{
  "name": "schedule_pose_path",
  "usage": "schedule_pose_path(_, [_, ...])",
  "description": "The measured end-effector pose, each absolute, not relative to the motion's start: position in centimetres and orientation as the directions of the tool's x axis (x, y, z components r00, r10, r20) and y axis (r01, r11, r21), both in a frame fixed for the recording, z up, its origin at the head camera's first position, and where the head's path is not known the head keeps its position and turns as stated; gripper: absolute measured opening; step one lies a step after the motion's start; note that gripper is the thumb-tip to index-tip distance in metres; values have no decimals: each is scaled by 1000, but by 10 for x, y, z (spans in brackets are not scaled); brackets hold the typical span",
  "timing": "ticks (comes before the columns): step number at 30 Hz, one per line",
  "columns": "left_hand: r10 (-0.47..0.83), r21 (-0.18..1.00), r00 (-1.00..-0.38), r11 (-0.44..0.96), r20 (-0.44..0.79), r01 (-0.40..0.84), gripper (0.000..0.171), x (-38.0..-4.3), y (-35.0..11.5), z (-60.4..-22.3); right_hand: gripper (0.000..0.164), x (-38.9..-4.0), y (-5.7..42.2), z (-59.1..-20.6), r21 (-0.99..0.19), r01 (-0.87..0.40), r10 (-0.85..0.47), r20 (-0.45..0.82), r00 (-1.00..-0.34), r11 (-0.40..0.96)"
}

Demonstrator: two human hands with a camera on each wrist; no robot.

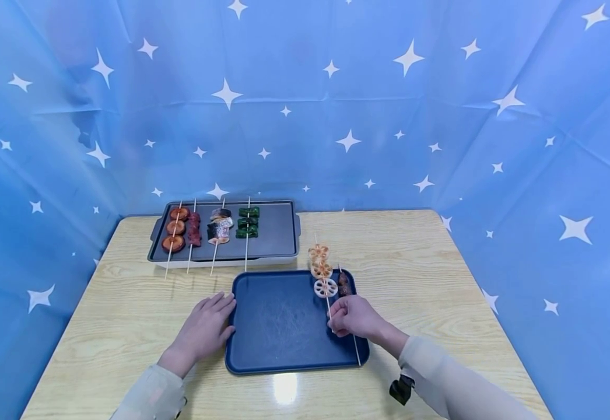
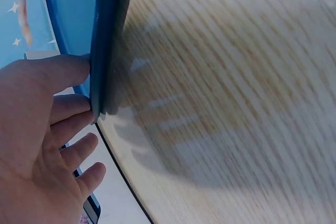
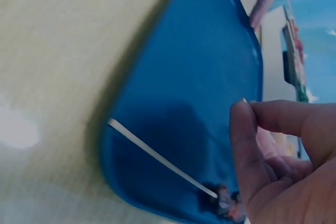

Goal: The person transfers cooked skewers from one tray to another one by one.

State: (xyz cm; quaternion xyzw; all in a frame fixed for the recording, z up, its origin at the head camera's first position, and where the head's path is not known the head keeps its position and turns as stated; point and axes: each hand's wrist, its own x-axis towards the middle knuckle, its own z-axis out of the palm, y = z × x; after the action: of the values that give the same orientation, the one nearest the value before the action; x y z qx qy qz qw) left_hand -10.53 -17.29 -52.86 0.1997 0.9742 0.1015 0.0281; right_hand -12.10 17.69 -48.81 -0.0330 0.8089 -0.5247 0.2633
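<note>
The lotus root skewer (image 1: 322, 269) is in the right hand (image 1: 354, 318), whose thumb and fingers pinch the bare stick near its lower end. Its three slices point away from that hand, across the far rim of the blue tray (image 1: 273, 326); whether any slice touches the rim I cannot tell. Just beyond the right hand's outer side, a dark meat skewer (image 1: 344, 286) lies along the tray's right edge, its stick running beneath the wrist. The left hand (image 1: 202, 329), fingers loosely extended, rests its fingertips on the tray's left rim, as if steadying it.

Ahead of the left hand stands a grill pan (image 1: 276, 233) bearing four skewers: round brown slices (image 1: 176, 227), red meat (image 1: 194, 228), fish pieces (image 1: 220, 227) and green rolls (image 1: 247, 221). Under everything is the wooden desk (image 1: 415, 262).

The work looks partway through: four skewers are ranged on the pan, the lotus one is not yet released, and the dark meat one sits in the tray, apart from the four.
</note>
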Motion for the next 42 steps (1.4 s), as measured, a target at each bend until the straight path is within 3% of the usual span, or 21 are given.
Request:
schedule_pose_path(32, [394,209,-919,900,-18,382,56,-106,-173,-526,12,-81,175,-504,-820,224,-316,-433,-844,526])
schedule_pose_path(42, [396,204,-918,900,-14,385,55,-105,-173,-529,6,-79,172,-511,-806,256,-276,-452,-848,533])
